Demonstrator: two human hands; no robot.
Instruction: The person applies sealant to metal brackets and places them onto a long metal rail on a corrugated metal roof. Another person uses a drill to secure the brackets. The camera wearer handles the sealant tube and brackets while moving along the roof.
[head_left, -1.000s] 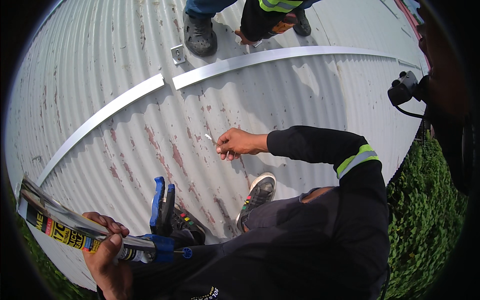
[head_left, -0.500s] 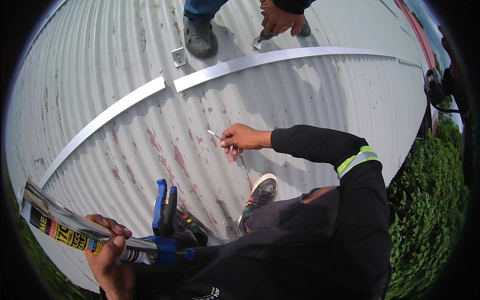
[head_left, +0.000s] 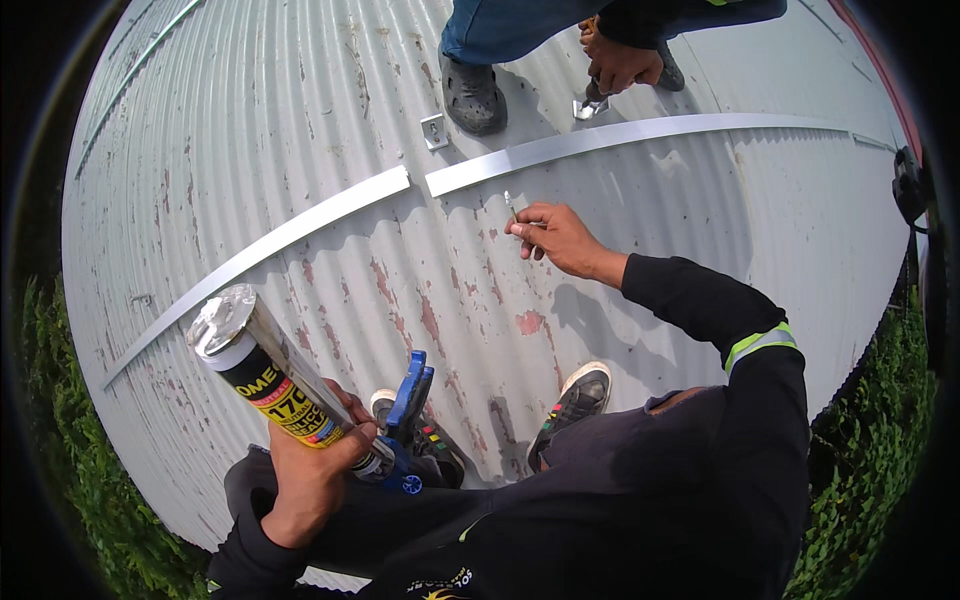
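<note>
My left hand [head_left: 308,470] is closed around a caulking gun [head_left: 408,390] loaded with a black-and-yellow sealant tube [head_left: 275,385], its white-smeared front end raised toward the upper left. Out over the corrugated roof, my right hand [head_left: 555,240] pinches a thin short stick [head_left: 511,210], apparently metal, with white stuff on its tip. Just beyond it lie two white metal rails [head_left: 280,234] end to end with a gap between them. Past the rails sits a small angle bracket [head_left: 435,132] beside a co-worker's shoe [head_left: 472,97]; the co-worker's hand [head_left: 615,60] holds a tool on another bracket [head_left: 590,108].
The roof sheet [head_left: 180,150] has peeling reddish patches and another rail [head_left: 135,75] at the far upper left. A dark object with a cable [head_left: 908,185] hangs at the right edge. Green foliage [head_left: 860,470] lies below both side edges. My shoes [head_left: 585,395] stand near the bottom middle.
The view has shifted, so the rails appear further right. My left hand has tilted the tube's front end upward. My right hand has risen slightly. The co-worker's hand has lowered onto the bracket.
</note>
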